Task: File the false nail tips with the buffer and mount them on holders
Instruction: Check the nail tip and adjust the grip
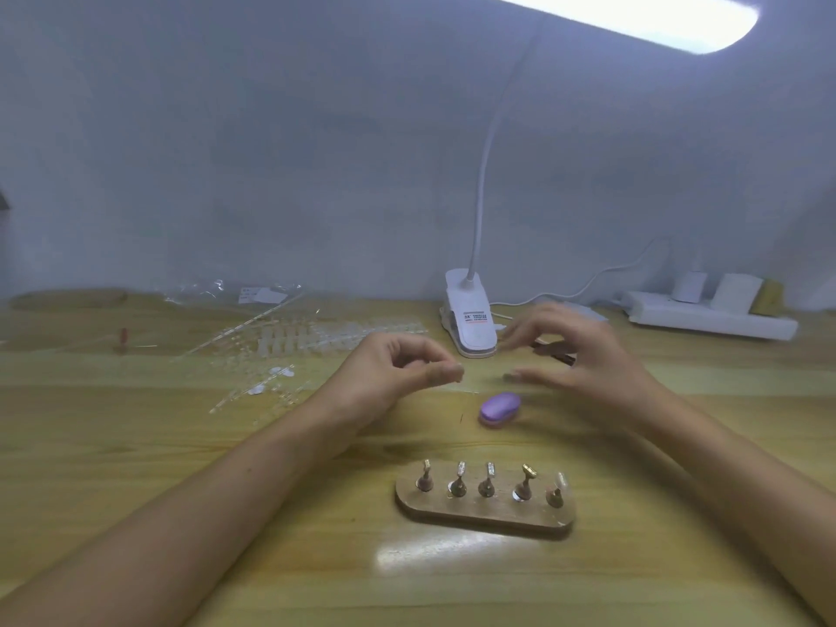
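Note:
My left hand [402, 371] hovers above the table with fingers curled and thumb against forefinger; a clear nail tip may sit in the pinch, but it is too small and blurred to tell. My right hand [583, 355] is spread, blurred, fingers relaxed, holding nothing. The purple oval buffer [499, 408] lies on the table just below and between both hands. Nearer to me stands a wooden base [486, 513] with several metal holders; the rightmost holder [557, 490] carries a clear nail tip. Clear strips of nail tips [289, 343] lie to the left.
A white clip lamp [468, 316] stands behind the hands, its lit head at the top right. A white power strip [710, 314] sits at the back right. A plastic bag [235, 294] lies at the back left. A dark small object [554, 350] lies under my right hand.

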